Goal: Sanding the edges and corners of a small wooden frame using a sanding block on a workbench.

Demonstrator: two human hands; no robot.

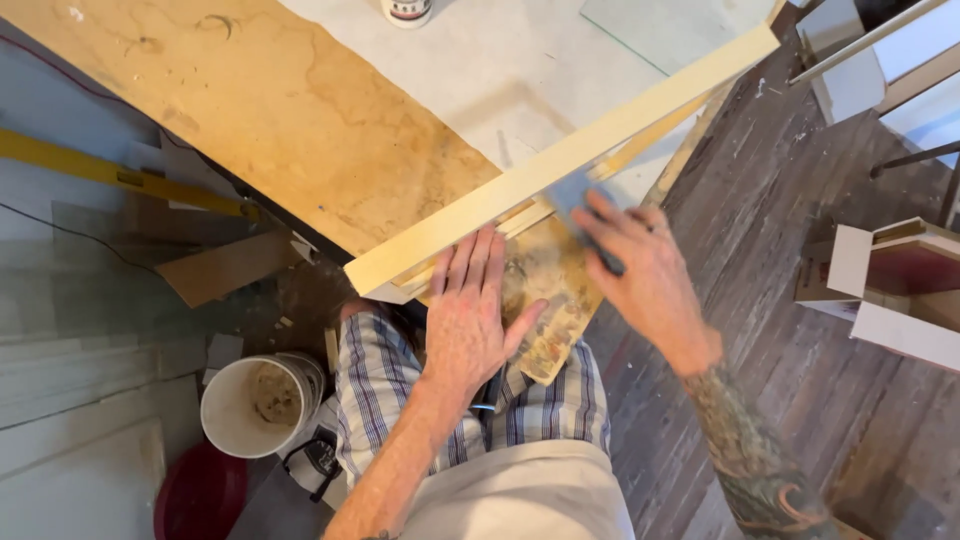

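Observation:
A long pale wooden frame piece (560,160) lies diagonally across a plywood worktop (300,110). My left hand (475,310) rests flat against its near end, fingers spread upward and pressing on the wood. My right hand (640,265) grips a small blue-grey sanding block (575,195) held against the inner side of the frame piece. The block looks blurred. A thinner wooden strip runs under the pale piece.
A white bucket (262,400) and a dark red bucket (200,495) stand on the floor at lower left. A yellow level (120,175) lies at left. A glass pane (670,30) and a bottle (407,10) sit on the worktop. White boxes (890,290) stand on dark floorboards at right.

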